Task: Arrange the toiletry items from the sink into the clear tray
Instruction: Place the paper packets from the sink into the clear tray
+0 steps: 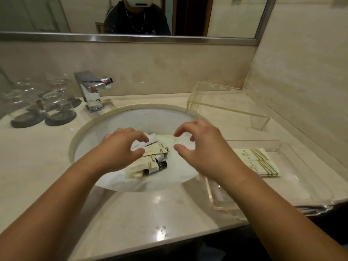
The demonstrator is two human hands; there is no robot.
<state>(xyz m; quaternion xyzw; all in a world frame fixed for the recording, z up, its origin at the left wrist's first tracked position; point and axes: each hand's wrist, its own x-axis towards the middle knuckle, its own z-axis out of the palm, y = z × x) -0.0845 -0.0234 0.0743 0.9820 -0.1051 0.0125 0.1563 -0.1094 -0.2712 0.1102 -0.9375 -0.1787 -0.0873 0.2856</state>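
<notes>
Forearms cut off at the lower edge, left hand loosely curved over toiletry pile in sink, hiding part, right hand spread, empty, clear tray at right holding two sachets, near rim hard to trace

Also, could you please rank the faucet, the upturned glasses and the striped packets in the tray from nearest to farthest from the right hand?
1. The striped packets, in the clear tray just right of the right hand.
2. The faucet, back left across the sink.
3. The upturned glasses, far left on the counter.
</notes>
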